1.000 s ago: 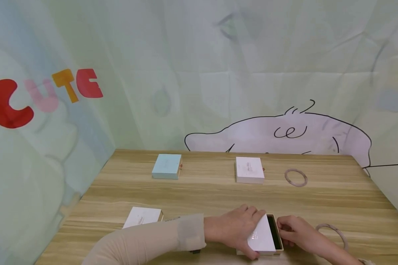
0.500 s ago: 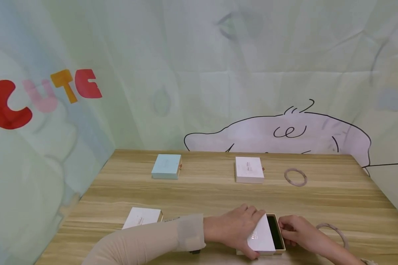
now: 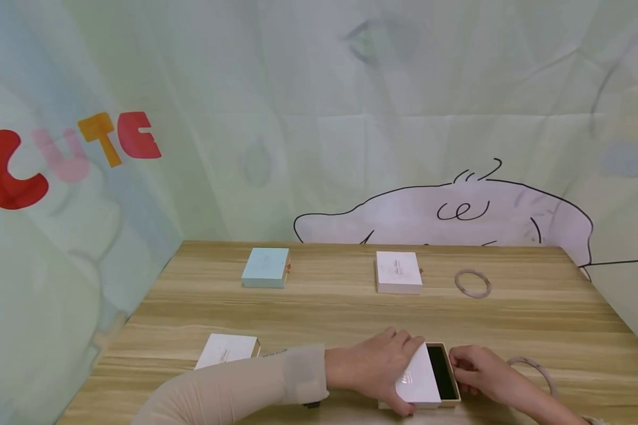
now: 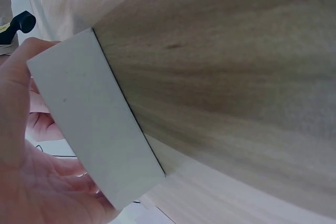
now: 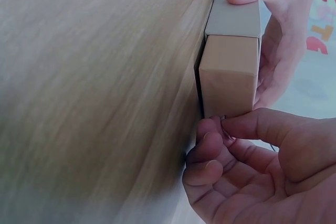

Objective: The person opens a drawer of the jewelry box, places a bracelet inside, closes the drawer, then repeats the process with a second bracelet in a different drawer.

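White box (image 3: 419, 379) at 5 o'clock in the head view, drawer (image 5: 228, 92) part-way out toward 3. Left hand (image 3: 369, 363) grips the outer shell (image 5: 231, 20) from 9 o'clock; right hand (image 3: 481, 370) pinches at the drawer's far end, any pull tab too hidden to confirm. Looks like light, stiff card, smooth, probably dents if squeezed. Best hold: shell by opposite side walls, drawer at mid-end, pulled straight. Head view shows dark lining (image 3: 443, 375); neither wrist view does. Right wrist shows the pinch and plain drawer end; left wrist, just the shell's bare side.
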A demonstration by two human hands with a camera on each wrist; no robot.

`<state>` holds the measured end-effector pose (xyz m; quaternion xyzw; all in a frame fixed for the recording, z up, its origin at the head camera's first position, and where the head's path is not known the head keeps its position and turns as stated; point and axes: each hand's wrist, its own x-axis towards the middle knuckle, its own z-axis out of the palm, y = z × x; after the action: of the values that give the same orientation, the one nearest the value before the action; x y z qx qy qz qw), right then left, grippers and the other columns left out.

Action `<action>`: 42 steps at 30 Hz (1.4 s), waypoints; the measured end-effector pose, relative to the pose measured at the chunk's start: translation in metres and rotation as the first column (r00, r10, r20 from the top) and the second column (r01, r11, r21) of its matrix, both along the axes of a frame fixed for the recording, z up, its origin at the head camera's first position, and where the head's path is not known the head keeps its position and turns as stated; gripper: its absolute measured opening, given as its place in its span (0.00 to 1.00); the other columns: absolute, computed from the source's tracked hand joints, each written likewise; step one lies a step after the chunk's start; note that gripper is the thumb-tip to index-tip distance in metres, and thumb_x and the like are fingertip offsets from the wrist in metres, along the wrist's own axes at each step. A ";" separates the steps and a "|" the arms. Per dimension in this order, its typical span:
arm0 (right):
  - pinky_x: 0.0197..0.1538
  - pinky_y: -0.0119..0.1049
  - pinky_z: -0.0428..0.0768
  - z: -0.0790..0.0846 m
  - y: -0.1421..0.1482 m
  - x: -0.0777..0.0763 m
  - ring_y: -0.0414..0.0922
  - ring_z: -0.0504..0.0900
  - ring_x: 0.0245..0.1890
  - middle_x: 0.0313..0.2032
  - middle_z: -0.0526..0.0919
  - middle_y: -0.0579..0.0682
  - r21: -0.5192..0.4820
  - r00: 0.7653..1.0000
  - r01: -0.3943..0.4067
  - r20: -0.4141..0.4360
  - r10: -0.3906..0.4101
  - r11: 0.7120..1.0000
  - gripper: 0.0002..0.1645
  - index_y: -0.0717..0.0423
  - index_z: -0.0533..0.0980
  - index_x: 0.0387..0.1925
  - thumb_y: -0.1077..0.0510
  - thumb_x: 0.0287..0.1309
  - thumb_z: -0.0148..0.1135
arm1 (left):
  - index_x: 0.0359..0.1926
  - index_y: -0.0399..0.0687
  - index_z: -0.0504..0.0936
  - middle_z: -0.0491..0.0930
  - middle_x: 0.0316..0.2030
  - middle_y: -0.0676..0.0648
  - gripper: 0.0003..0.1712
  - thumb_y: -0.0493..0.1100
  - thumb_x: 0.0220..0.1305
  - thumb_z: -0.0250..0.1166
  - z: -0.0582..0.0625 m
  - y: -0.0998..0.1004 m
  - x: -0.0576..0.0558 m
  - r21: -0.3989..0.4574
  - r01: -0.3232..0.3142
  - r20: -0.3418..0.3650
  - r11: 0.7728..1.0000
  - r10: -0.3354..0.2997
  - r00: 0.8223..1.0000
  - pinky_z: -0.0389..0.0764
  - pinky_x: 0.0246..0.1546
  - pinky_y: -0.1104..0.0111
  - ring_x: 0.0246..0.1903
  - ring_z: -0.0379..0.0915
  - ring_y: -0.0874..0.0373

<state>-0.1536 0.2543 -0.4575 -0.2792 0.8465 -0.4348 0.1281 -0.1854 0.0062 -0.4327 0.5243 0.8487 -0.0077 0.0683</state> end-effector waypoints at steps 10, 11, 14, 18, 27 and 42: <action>0.18 0.32 0.72 0.000 0.003 0.001 0.31 0.69 0.15 0.16 0.73 0.37 0.004 1.000 0.015 0.002 -0.015 1.000 0.15 0.54 0.67 0.22 0.72 0.60 0.56 | 0.74 0.39 0.58 0.71 0.60 0.48 0.62 0.76 0.52 0.65 0.001 0.000 0.000 -0.002 -0.001 -0.014 1.000 0.001 1.000 0.65 0.56 0.75 0.53 0.65 0.64; 0.18 0.32 0.72 0.000 0.003 0.001 0.31 0.69 0.15 0.16 0.73 0.37 0.011 1.000 0.018 0.004 -0.018 1.000 0.15 0.53 0.67 0.22 0.72 0.61 0.56 | 0.74 0.39 0.58 0.71 0.60 0.48 0.62 0.76 0.52 0.65 0.001 0.000 0.000 -0.002 0.001 -0.013 1.000 -0.001 1.000 0.65 0.56 0.75 0.53 0.65 0.63; 0.19 0.32 0.72 0.001 0.004 0.002 0.32 0.69 0.15 0.17 0.73 0.37 0.027 1.000 0.024 0.016 -0.025 0.999 0.16 0.53 0.68 0.23 0.71 0.62 0.56 | 0.74 0.39 0.58 0.71 0.60 0.47 0.62 0.75 0.52 0.65 0.001 0.000 0.000 -0.002 0.001 -0.009 1.000 -0.001 1.000 0.65 0.57 0.75 0.53 0.65 0.63; 0.19 0.31 0.71 0.001 0.006 0.002 0.32 0.69 0.16 0.17 0.73 0.37 0.037 0.999 0.026 0.034 -0.027 0.999 0.15 0.53 0.68 0.23 0.70 0.63 0.57 | 0.74 0.39 0.57 0.70 0.61 0.48 0.62 0.75 0.53 0.65 0.001 -0.001 0.000 -0.004 -0.002 0.004 1.000 0.002 1.000 0.64 0.57 0.76 0.54 0.65 0.63; 0.19 0.31 0.72 0.002 0.008 0.001 0.32 0.69 0.16 0.17 0.73 0.37 0.030 0.999 0.013 0.051 -0.014 0.999 0.15 0.54 0.69 0.23 0.70 0.63 0.57 | 0.75 0.40 0.57 0.70 0.61 0.48 0.61 0.75 0.53 0.65 0.001 -0.002 -0.001 0.012 -0.010 0.048 1.000 0.009 0.999 0.64 0.56 0.76 0.53 0.64 0.64; 0.19 0.31 0.70 0.004 0.012 0.002 0.31 0.69 0.17 0.17 0.73 0.39 0.013 0.999 -0.003 0.042 0.003 1.000 0.15 0.56 0.69 0.23 0.71 0.64 0.56 | 0.76 0.42 0.55 0.69 0.61 0.49 0.63 0.75 0.52 0.66 0.001 -0.002 0.000 0.011 -0.033 0.072 0.999 0.032 0.997 0.65 0.56 0.76 0.53 0.63 0.64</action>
<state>-0.1517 0.2661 -0.4530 -0.2702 0.8460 -0.4349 0.1485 -0.1858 0.0043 -0.4321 0.5107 0.8542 0.0174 0.0957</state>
